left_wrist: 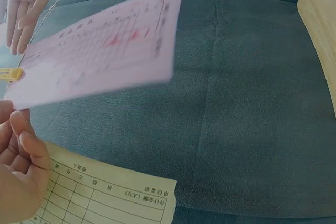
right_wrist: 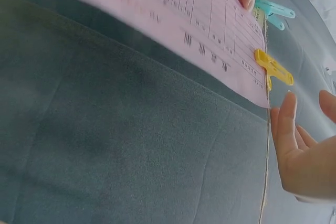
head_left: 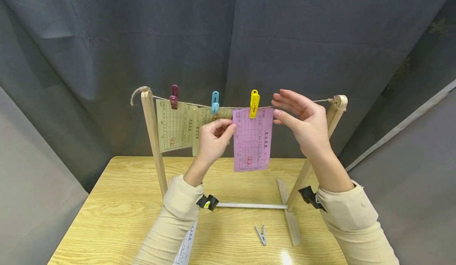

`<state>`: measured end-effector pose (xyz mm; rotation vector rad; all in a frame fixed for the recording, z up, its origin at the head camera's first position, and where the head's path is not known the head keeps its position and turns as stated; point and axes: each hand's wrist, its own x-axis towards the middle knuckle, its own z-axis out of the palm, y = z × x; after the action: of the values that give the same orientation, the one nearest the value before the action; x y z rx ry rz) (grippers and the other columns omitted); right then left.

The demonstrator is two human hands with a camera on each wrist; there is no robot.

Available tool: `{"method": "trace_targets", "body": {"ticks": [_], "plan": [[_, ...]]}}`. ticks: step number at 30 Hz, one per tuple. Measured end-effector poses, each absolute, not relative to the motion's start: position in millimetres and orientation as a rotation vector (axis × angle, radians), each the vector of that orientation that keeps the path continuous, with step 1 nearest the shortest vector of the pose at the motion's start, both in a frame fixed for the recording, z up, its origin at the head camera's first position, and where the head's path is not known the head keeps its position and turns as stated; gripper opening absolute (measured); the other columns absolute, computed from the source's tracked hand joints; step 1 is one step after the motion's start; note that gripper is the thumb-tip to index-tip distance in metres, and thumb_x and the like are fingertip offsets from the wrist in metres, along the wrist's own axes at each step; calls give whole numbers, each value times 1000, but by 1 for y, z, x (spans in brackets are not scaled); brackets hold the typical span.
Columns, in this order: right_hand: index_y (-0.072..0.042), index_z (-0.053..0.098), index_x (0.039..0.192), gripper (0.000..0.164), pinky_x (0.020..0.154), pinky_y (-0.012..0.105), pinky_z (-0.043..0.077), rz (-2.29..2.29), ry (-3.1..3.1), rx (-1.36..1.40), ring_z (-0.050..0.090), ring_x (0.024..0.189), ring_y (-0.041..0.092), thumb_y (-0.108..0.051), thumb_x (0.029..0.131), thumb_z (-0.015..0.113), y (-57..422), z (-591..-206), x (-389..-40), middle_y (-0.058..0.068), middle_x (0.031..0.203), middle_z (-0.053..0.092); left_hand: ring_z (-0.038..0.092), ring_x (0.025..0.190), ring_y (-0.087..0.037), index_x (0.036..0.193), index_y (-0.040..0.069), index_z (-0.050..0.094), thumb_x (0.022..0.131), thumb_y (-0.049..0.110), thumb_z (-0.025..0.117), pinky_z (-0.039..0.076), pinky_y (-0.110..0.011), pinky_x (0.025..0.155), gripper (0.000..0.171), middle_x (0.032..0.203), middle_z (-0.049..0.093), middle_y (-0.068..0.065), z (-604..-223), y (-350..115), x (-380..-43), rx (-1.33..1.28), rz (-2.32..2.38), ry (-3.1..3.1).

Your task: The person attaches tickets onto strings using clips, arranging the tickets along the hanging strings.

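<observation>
A pink printed slip (head_left: 251, 142) hangs from the twine under a yellow clothespin (head_left: 254, 103). My left hand (head_left: 215, 140) pinches its upper left edge between thumb and fingers. At the other upper corner, my right hand (head_left: 307, 124) is held with fingers extended and thumb apart, its fingertips right by the paper and twine. The right wrist view shows nothing between those fingers, and the yellow clothespin (right_wrist: 274, 67) gripping the slip's top edge. Two yellowish slips hang farther left, one under a maroon clothespin (head_left: 173, 97), the other under a blue clothespin (head_left: 215, 102) and partly behind my left hand.
The twine runs between two wooden posts (head_left: 154, 138), joined low down by a white rod (head_left: 252, 205). A grey clothespin (head_left: 261, 235) lies on the wooden table (head_left: 107, 217). Another printed sheet (head_left: 186, 246) lies partly under my left forearm. Dark curtain (head_left: 303, 31) hangs behind.
</observation>
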<state>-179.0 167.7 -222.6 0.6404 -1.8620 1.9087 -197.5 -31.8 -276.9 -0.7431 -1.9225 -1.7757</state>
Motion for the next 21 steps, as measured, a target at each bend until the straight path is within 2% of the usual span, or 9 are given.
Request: {"method": "trace_targets", "body": {"ticks": [5,9,17,21], "plan": [[4,56,118,40,68,24,52,1858,-1870,615,61,97,16,13,79,60,175,-231,-172,4,107,64,45,50,-3,91,-14,62,84,-6,57,37,-17,45,11,72,58,-25,-288,-33,-205,-748,-1784,-1897],[7,55,117,40,69,24,52,1857,-1840,592,61,96,16,16,78,58,181,-242,-167,6,107,65,48,51,-6,95,-10,63,85,-3,59,42,-19,46,13,74,61,-20,-303,-34,-213,-731,-1772,-1881],[3,59,114,40,70,25,52,1901,-1805,625,62,94,18,19,78,56,190,-263,-158,11,105,65,52,53,-9,94,-10,63,82,-6,60,45,-22,47,13,72,62,-16,-311,-44,-206,-776,-1670,-1820],[10,58,110,33,70,24,52,1903,-1827,615,62,92,17,19,78,56,193,-271,-154,12,103,65,52,54,-9,93,-10,63,81,-7,60,45,-21,48,13,71,62,-15,-315,-51,-201,-781,-1635,-1839]]}}
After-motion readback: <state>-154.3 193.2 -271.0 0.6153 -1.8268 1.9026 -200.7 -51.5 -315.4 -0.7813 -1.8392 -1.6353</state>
